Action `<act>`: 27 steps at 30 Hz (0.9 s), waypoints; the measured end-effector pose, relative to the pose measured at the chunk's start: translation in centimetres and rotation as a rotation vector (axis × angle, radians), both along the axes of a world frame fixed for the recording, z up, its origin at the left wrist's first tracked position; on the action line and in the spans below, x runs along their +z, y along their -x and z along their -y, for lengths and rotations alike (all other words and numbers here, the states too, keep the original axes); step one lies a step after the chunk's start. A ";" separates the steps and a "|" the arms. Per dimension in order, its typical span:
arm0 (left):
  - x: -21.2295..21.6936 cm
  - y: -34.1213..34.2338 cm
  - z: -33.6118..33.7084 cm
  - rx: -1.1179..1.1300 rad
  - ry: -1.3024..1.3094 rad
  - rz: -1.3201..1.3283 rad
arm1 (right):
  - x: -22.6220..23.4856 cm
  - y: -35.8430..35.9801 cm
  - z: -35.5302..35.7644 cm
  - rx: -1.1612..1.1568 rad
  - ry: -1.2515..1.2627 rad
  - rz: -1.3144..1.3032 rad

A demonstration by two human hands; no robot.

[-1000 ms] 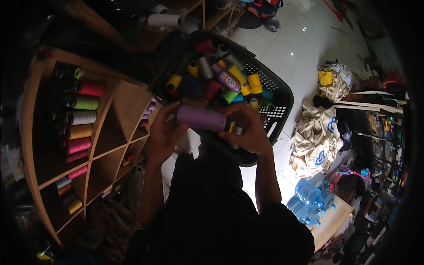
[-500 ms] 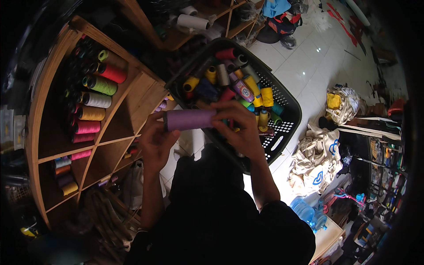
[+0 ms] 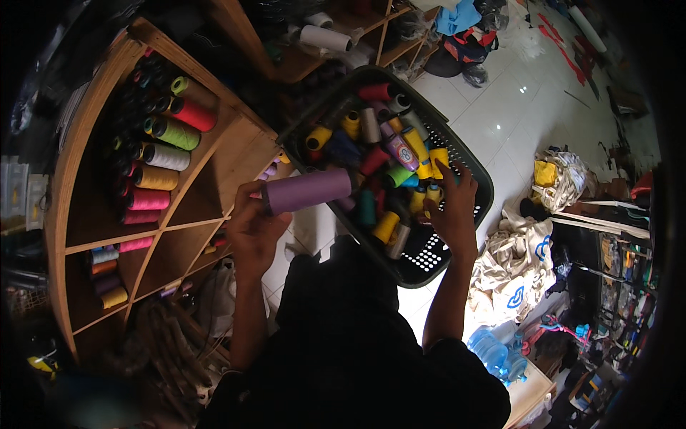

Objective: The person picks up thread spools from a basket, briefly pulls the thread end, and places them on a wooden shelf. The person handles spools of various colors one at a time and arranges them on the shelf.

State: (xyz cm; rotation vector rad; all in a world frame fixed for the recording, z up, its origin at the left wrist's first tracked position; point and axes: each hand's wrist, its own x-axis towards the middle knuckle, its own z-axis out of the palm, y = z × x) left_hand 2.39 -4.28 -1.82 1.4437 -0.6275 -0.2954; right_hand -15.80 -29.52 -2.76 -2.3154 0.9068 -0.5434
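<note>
Since the earlier frame, the right hand (image 3: 456, 214) has left the purple spool (image 3: 309, 191) and moved out over the right part of the basket (image 3: 486, 196), so the left hand (image 3: 256, 239) now holds the spool alone.

From the head view, the left hand pinches the spool's left end between thumb and fingers. Its long axis runs crosswise, tipped slightly away from the person towards the right; the free end points across the basket's near left side, leaving a clear gap to the right hand.

The right hand's fingers are spread and nothing shows in its grasp. A yellow spool (image 3: 439, 155) lies just beyond its fingertips; whether they touch cannot be told. Of the two hands, the right is much nearer the loose spools.

To the left of the left hand stands a wooden shelf (image 3: 246, 154) holding spools, among them a red spool (image 3: 194, 114).
</note>
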 end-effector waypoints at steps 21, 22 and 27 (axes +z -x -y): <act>1.1 0.4 -0.1 0.135 -0.068 0.088 | 3.7 -8.3 -8.7 0.569 -0.216 0.521; 1.2 0.4 -0.2 0.137 -0.064 0.084 | 3.7 -8.2 -8.8 0.550 -0.303 0.537; 1.1 0.5 -0.9 0.102 -0.140 0.078 | 5.0 -9.7 -8.4 0.572 0.081 0.486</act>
